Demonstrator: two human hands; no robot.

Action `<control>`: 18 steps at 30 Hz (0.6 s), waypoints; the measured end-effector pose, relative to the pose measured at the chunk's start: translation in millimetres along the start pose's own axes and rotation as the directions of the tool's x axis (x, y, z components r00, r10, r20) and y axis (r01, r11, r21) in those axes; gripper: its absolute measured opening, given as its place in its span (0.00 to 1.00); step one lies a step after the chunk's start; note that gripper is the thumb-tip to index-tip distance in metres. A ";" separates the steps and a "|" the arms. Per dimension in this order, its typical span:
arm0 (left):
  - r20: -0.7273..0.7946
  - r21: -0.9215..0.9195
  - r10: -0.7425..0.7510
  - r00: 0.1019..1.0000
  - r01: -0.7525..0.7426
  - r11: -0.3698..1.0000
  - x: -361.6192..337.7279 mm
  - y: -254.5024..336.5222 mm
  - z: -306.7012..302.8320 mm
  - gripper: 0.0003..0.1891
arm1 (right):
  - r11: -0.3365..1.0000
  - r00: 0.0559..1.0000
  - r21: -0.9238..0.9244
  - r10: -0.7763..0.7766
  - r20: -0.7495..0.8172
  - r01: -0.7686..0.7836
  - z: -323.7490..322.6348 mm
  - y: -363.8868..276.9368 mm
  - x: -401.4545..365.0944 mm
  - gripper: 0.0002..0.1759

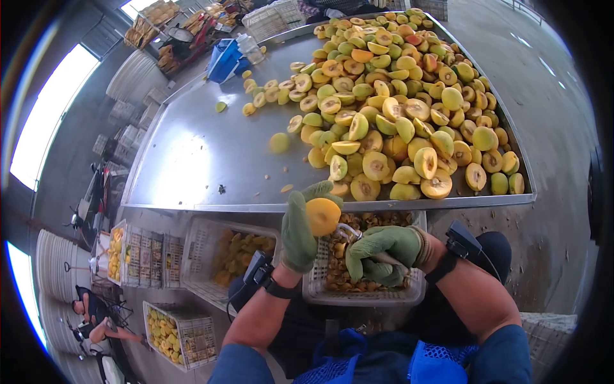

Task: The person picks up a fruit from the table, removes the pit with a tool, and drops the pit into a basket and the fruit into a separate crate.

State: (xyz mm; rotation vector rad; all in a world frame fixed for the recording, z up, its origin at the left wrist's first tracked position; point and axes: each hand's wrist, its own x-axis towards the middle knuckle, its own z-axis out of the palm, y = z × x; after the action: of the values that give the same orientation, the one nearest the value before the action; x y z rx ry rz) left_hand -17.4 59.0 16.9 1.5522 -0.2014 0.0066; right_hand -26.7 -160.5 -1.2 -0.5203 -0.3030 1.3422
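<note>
My left hand (297, 232), in a green glove, grips a yellow peach half (323, 216) just below the table's front edge. The smooth orange-yellow surface of the half faces up. Close to its right, my gloved right hand (384, 255) is closed round the handle of a pitting tool (346, 231). The tool's curved metal end points at the peach half, and its handle is mostly hidden by the fingers. Beneath both hands stands a white crate (419, 289) of brown pits and scraps. Many halved peaches (384, 121) are heaped on the metal table (243, 153) ahead.
A crate of peach pieces (274, 238) stands left of the scrap crate. Further left are more filled crates (198, 339) and a seated person (96, 317). A blue container (225, 61) and a clear jug (249, 48) sit at the table's far left. Another person (332, 8) is across the table.
</note>
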 end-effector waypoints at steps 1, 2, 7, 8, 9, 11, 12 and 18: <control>-0.011 -0.012 0.003 1.000 -0.003 1.000 -1.7 1.1 0.0 0.35 | 0.997 0.997 -0.079 -0.024 -0.067 0.019 1.3 0.1 -0.6 0.22; -0.021 -0.023 0.008 1.000 -0.008 1.000 -3.0 2.9 0.7 0.34 | 0.986 0.990 -0.161 -0.056 -0.131 0.034 3.0 -0.2 -1.6 0.22; -0.088 0.335 -0.073 0.993 0.099 0.937 -10.6 23.8 -54.6 0.21 | 0.789 0.948 -0.600 -0.076 -0.310 -0.133 30.0 -2.9 -6.4 0.22; 0.072 0.656 0.015 0.997 -0.059 0.752 -13.5 21.8 -95.2 0.21 | 0.780 0.907 -0.584 -0.051 -0.419 -0.225 39.5 -0.8 -10.1 0.22; 0.251 0.858 0.032 0.967 -0.238 0.456 -15.6 20.4 -136.3 0.21 | 0.682 0.843 -0.591 0.069 -0.534 -0.430 63.3 -13.0 -16.7 0.24; -0.120 0.974 -0.473 0.873 0.195 0.112 -19.8 41.0 -175.7 0.25 | 0.652 0.871 -0.624 0.120 -0.477 -0.431 61.3 -3.1 -18.0 0.25; -0.192 0.967 -0.451 0.872 0.247 0.066 -12.6 48.1 -171.4 0.27 | 0.633 0.881 -0.640 0.151 -0.449 -0.435 60.6 1.3 -18.1 0.26; -0.058 0.979 0.271 0.961 0.001 0.206 136.0 -37.0 -189.5 0.41 | 0.236 0.839 -0.922 -0.389 -0.380 -0.309 25.8 44.9 -8.1 0.24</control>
State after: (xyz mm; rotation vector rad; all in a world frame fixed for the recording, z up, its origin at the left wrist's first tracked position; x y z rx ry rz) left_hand 144.7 229.5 -2.7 2.8421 -0.1519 0.5776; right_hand -79.0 -157.5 -2.0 -1.9781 -0.6829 0.6823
